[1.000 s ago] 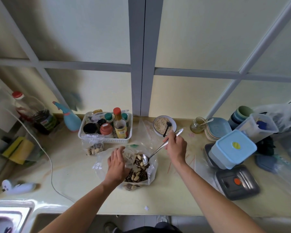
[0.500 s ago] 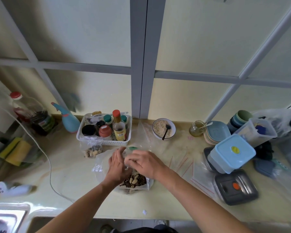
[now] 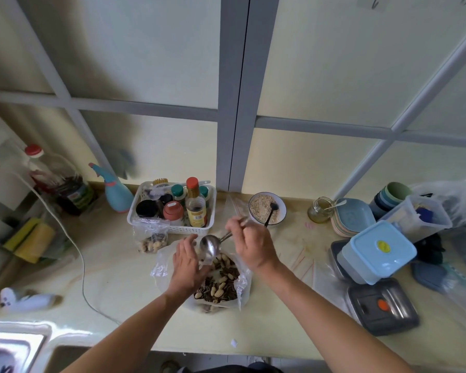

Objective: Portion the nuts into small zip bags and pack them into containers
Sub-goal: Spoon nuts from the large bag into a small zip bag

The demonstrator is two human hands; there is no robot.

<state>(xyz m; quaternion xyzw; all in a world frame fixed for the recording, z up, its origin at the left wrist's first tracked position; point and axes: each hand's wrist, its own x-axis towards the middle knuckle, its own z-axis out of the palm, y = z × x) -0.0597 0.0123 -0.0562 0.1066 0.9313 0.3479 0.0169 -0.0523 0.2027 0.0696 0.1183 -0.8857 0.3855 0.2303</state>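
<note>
Pale countertop [image 3: 124, 275] runs under a gridded window, crowded with a white basket [image 3: 172, 224] of bottles and stacked lidded containers [image 3: 377, 251]. At centre sits the big clear bag of nuts [image 3: 218, 284]. Left hand [image 3: 187, 262] pinches a small bag's mouth at its rim; right hand [image 3: 249, 243] grips a spoon [image 3: 210, 247], bowl tipped downward. Should the thin plastic sag, nuts could miss the mouth and scatter.

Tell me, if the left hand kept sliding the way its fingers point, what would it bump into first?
Probably the spoon held by the right hand: the left hand points up-right at its bowl, over the big nut bag. Depth is unclear.
</note>
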